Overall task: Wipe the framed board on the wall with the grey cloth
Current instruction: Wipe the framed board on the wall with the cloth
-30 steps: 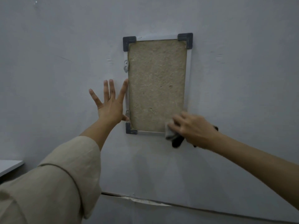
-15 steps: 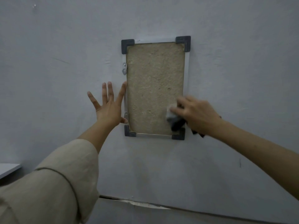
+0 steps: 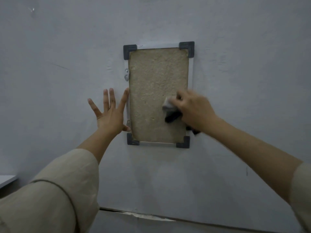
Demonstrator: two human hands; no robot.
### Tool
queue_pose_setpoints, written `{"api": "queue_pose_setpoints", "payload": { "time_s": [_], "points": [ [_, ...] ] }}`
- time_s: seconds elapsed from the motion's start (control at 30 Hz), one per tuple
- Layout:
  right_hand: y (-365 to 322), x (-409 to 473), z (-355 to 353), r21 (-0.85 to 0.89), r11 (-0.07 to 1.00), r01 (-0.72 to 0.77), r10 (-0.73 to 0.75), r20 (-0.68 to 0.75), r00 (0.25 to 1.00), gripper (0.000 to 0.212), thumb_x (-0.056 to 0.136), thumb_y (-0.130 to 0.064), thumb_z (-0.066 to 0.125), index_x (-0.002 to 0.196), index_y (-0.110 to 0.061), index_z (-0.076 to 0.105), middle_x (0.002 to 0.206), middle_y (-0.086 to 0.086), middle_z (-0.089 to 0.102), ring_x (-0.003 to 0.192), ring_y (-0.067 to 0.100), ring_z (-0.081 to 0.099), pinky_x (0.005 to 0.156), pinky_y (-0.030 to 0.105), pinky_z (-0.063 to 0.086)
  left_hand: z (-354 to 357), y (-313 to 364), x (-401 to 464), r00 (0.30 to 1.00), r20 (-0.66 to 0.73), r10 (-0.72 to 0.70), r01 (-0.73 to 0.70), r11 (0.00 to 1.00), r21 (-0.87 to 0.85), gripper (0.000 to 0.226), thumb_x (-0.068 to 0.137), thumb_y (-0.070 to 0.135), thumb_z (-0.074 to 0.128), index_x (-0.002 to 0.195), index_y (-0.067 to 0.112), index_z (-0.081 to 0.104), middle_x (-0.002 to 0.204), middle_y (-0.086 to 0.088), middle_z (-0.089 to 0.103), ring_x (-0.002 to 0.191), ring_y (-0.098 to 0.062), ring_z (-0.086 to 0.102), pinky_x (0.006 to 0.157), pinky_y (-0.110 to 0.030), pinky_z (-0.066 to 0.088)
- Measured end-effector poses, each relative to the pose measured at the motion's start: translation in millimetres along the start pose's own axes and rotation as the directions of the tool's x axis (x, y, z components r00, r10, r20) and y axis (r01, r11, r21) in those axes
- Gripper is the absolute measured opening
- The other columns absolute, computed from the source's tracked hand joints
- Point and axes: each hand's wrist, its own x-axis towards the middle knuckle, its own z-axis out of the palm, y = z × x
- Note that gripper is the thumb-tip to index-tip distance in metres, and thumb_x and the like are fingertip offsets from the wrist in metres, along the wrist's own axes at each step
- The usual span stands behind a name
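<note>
A tall framed board (image 3: 157, 78) hangs on the grey wall, with a tan rough face, a thin metal frame and dark plastic corners. My right hand (image 3: 193, 110) presses a bunched grey cloth (image 3: 169, 108) against the board's lower right part; the cloth shows a pale edge and a dark fold below my fingers. My left hand (image 3: 110, 115) lies flat on the wall with fingers spread, its index finger and thumb touching the frame's left edge.
A small metal hanger (image 3: 126, 75) sits on the frame's left side. A white ledge (image 3: 6, 179) juts out at the lower left. A cracked seam (image 3: 143, 216) runs across the wall below the board.
My right hand has slid the cloth upward from the board's bottom right corner to its lower right face. My left hand has stayed put.
</note>
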Motion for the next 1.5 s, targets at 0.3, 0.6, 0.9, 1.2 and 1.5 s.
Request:
{"api": "queue_pose_setpoints", "payload": {
  "time_s": [0.3, 0.6, 0.9, 1.2, 1.5],
  "points": [
    [3, 17, -1, -0.069, 0.997, 0.033, -0.036, -0.029, 0.999, 0.03, 0.09, -0.014, 0.037, 0.113, -0.008, 0.056, 0.106, 0.017, 0.055, 0.086, 0.031, 0.053, 0.055, 0.03, 0.034, 1, 0, 1, 1.0, -0.009, 0.006, -0.006, 1.0, -0.002, 0.136, 0.059, 0.059, 0.072, 0.126, 0.036, -0.043, 0.151, -0.014, -0.027, 0.136, -0.03, -0.031, 0.095, -0.068, -0.019],
    [-56, -16, 22, -0.064, 0.962, 0.265, -0.257, 0.115, 0.96, 0.022, 0.091, -0.015, 0.042, 0.103, -0.015, 0.06, 0.102, 0.002, 0.059, 0.082, 0.015, 0.057, 0.049, 0.022, 0.04, 3, 0, 0, 0.999, -0.041, 0.004, -0.003, 1.0, 0.023, 0.138, 0.058, 0.059, 0.073, 0.124, 0.036, -0.046, 0.152, -0.014, -0.024, 0.138, -0.03, -0.029, 0.092, -0.067, -0.022],
    [-37, 48, 7, 0.032, 0.99, -0.139, 0.141, -0.075, 0.987, 0.025, 0.094, -0.015, 0.043, 0.115, -0.007, 0.054, 0.114, 0.014, 0.05, 0.091, 0.027, 0.05, 0.059, 0.028, 0.034, 2, -1, 0, 1.0, -0.025, 0.011, -0.011, 1.0, -0.005, 0.135, 0.061, 0.055, 0.074, 0.128, 0.036, -0.041, 0.152, -0.014, -0.026, 0.137, -0.03, -0.031, 0.092, -0.067, -0.023],
    [-60, 46, 16, -0.028, 0.973, 0.228, -0.229, -0.029, 0.973, 0.023, 0.098, -0.014, 0.036, 0.094, -0.008, 0.058, 0.103, 0.007, 0.053, 0.077, 0.015, 0.043, 0.056, 0.021, 0.035, 3, -1, 1, 0.999, -0.039, 0.011, -0.011, 1.0, -0.004, 0.134, 0.062, 0.055, 0.073, 0.128, 0.036, -0.042, 0.151, -0.014, -0.026, 0.137, -0.03, -0.031, 0.094, -0.069, -0.021],
    [-71, 44, 20, -0.056, 0.903, 0.425, -0.427, -0.017, 0.904, 0.038, 0.094, -0.008, 0.018, 0.105, -0.005, 0.055, 0.11, 0.01, 0.05, 0.086, 0.019, 0.049, 0.058, 0.022, 0.036, 4, -2, 2, 0.999, -0.042, 0.008, -0.009, 1.0, -0.003, 0.133, 0.063, 0.052, 0.074, 0.128, 0.037, -0.041, 0.152, -0.014, -0.026, 0.137, -0.03, -0.031, 0.093, -0.068, -0.022]
  ]
}}
